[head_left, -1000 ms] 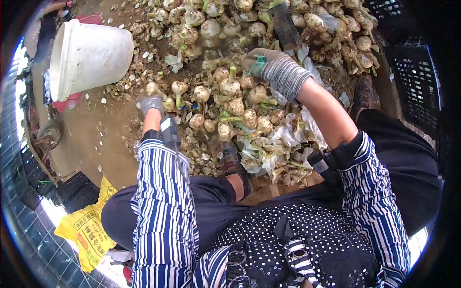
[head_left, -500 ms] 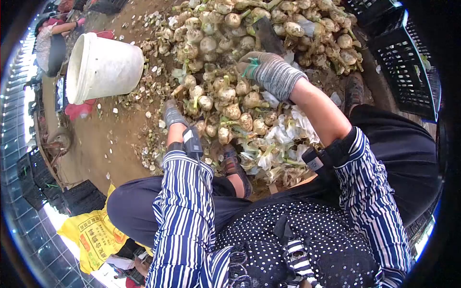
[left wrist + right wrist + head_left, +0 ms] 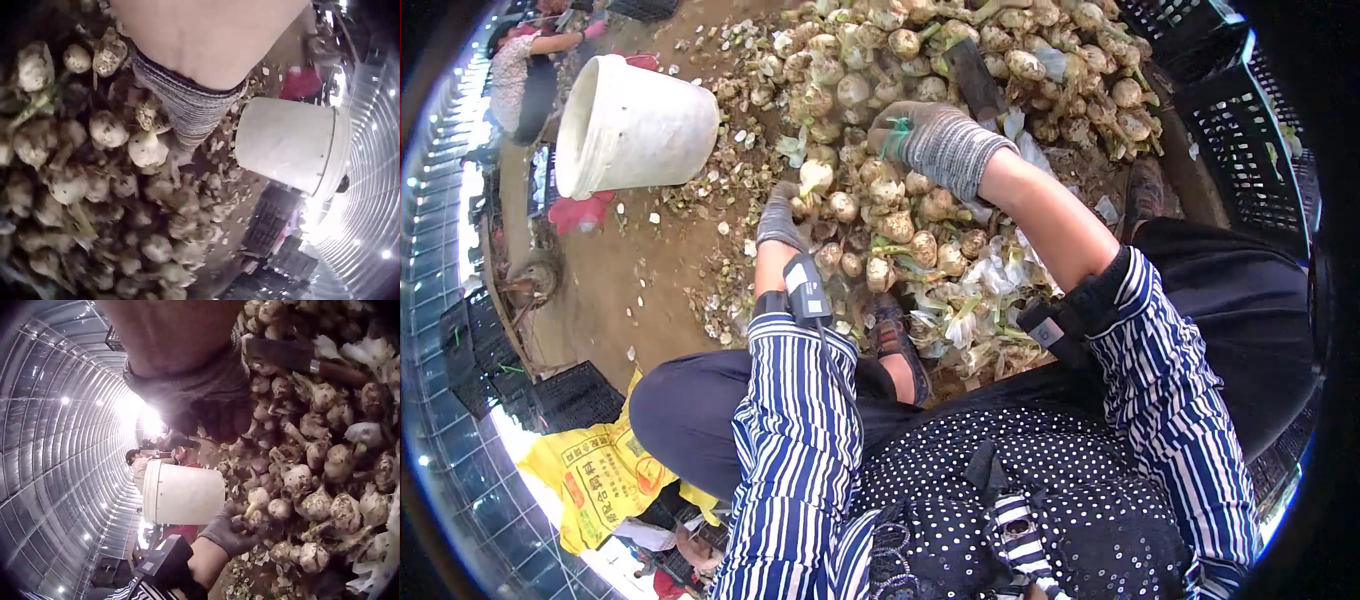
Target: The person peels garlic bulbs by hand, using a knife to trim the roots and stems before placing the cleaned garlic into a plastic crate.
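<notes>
Dirt-covered white garlic bulbs with cut stems lie in a heap before me. My left hand, in a grey knitted glove, is at the heap's left side, its fingers curled at a pale garlic bulb. In the right wrist view, that gloved left hand closes round a bulb among the others. My right hand, gloved with a green strip on it, reaches over the heap with its fingers bent down. I cannot tell what lies under those fingers. A knife with a wooden handle lies beside it on the bulbs.
A white bucket lies tipped at the left. Black plastic crates stand at the right. Papery peelings pile up near my foot. A yellow sack lies at the lower left. Another person sits beyond the bucket.
My left hand has come in from the left with a bulb to the heap, near the right hand. The right hand stays over the heap. The head view has shifted slightly.
</notes>
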The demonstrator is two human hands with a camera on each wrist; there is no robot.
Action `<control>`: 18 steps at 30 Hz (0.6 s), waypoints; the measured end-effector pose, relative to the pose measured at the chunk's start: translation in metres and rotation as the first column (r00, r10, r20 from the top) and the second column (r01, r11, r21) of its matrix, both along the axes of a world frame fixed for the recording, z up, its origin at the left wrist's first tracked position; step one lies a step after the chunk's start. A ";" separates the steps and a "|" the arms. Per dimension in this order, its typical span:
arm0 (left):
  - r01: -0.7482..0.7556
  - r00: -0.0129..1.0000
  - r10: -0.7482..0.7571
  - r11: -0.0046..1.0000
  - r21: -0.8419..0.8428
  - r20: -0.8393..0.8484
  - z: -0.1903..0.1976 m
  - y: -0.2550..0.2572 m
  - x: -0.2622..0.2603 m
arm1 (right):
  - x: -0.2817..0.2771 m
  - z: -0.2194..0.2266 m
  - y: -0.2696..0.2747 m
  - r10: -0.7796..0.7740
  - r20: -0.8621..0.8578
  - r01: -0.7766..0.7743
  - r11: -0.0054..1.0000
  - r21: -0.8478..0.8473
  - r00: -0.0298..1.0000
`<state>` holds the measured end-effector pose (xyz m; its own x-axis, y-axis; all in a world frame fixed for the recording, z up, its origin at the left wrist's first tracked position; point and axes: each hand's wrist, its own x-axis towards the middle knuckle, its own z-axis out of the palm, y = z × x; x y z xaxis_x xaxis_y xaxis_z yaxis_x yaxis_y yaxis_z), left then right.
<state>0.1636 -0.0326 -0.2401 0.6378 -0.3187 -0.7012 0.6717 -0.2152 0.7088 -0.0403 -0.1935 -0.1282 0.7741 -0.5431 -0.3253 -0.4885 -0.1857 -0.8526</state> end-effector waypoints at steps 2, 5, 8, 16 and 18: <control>-0.177 0.983 0.152 0.927 -0.330 -0.101 0.035 -0.012 -0.007 | 0.007 0.007 0.002 0.026 0.047 -0.022 0.997 -0.074 0.999; -0.099 0.995 0.091 0.833 -0.545 -0.043 0.099 -0.034 -0.022 | -0.001 0.052 0.016 0.029 0.129 -0.011 0.990 -0.138 0.991; 0.014 0.998 -0.054 0.761 -0.649 -0.042 0.153 -0.053 -0.032 | -0.007 0.085 0.026 0.101 0.224 0.036 0.844 -0.535 0.969; 0.405 0.914 -0.314 0.692 -0.598 0.255 0.257 -0.057 -0.135 | -0.049 0.142 0.034 0.038 0.560 0.312 0.799 -0.514 0.827; 0.688 0.726 -0.449 0.478 -0.546 0.521 0.262 -0.049 -0.154 | -0.080 0.157 0.024 -0.322 0.689 0.285 0.943 0.172 0.649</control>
<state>0.0098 -0.0819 0.0217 0.2462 -0.9681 0.0459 0.3372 0.1299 0.9324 -0.1200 -0.1698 0.0291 0.5775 -0.7887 0.2108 0.2310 -0.0898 -0.9688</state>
